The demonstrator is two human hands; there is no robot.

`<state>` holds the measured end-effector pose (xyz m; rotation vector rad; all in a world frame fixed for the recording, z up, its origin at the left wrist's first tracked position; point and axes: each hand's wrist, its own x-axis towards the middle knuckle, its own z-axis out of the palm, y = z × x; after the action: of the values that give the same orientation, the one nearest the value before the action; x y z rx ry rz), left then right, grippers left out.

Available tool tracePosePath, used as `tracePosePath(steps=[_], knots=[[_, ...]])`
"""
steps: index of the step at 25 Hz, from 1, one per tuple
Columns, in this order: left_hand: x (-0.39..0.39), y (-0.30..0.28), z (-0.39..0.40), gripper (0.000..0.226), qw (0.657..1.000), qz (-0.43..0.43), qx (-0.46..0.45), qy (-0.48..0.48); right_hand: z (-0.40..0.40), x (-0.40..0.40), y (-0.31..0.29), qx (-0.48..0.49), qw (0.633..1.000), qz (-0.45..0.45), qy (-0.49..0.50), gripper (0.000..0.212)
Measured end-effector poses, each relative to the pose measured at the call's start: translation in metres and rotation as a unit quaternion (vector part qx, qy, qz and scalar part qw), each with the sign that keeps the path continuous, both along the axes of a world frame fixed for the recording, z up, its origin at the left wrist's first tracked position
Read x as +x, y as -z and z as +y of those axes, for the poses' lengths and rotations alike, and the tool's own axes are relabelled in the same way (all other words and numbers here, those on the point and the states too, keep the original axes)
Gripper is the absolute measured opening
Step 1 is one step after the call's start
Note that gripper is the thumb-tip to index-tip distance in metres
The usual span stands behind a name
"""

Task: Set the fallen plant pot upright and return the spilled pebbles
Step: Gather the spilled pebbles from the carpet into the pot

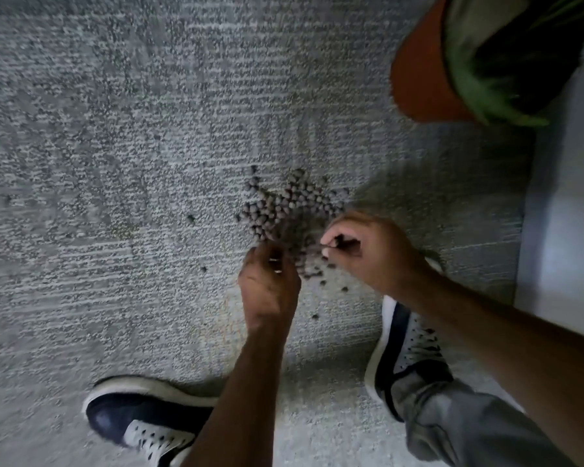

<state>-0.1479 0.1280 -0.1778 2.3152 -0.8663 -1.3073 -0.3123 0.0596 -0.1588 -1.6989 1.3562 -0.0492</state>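
Note:
A pile of small brown pebbles [285, 205] lies spilled on the grey carpet, with a few strays scattered nearer to me. My left hand [268, 286] is at the pile's near edge, fingers curled over pebbles. My right hand [363, 252] is at the pile's right edge, fingers cupped around several pebbles. The orange plant pot [418, 75] with green leaves [493, 72] is at the top right, well beyond my hands; blur hides whether it stands upright.
Grey carpet [115, 163] covers the floor. My two shoes [142, 419] [405, 352] stand near the bottom, the right one just below my right hand. A pale wall or panel [567, 214] runs along the right edge.

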Motion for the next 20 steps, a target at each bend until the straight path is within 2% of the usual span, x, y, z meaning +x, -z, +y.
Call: tracePosePath(steps=[4, 6, 8, 10, 12, 15, 17, 20], knots=[[-0.040, -0.059, -0.101, 0.011, 0.987, 0.111, -0.099, -0.061, -0.063, -0.026, -0.071, -0.134, 0.977, -0.064, 0.152, 0.011], [-0.064, -0.095, -0.148, 0.008, 0.966, 0.181, -0.170, -0.070, -0.097, -0.050, -0.102, -0.193, 0.957, -0.054, 0.212, 0.013], [-0.087, -0.119, -0.183, 0.010, 0.952, 0.214, -0.213, -0.051, -0.120, -0.071, -0.117, -0.219, 0.938, -0.026, 0.269, 0.019], [-0.110, -0.136, -0.212, 0.014, 0.950, 0.204, -0.235, -0.019, -0.137, -0.091, -0.126, -0.232, 0.933, 0.006, 0.274, 0.024], [-0.126, -0.138, -0.228, 0.019, 0.957, 0.190, -0.220, 0.019, -0.147, -0.102, -0.125, -0.212, 0.943, 0.028, 0.257, 0.027], [-0.132, -0.125, -0.227, 0.026, 0.958, 0.167, -0.181, 0.146, -0.155, -0.105, -0.116, -0.208, 0.952, 0.071, 0.214, 0.024], [-0.134, -0.118, -0.218, 0.030, 0.947, 0.148, -0.180, 0.221, -0.156, -0.104, -0.113, -0.213, 0.954, 0.070, 0.200, 0.028], [-0.127, -0.113, -0.192, 0.043, 0.933, 0.168, -0.229, 0.222, -0.154, -0.104, -0.108, -0.205, 0.956, 0.051, 0.204, 0.040]])
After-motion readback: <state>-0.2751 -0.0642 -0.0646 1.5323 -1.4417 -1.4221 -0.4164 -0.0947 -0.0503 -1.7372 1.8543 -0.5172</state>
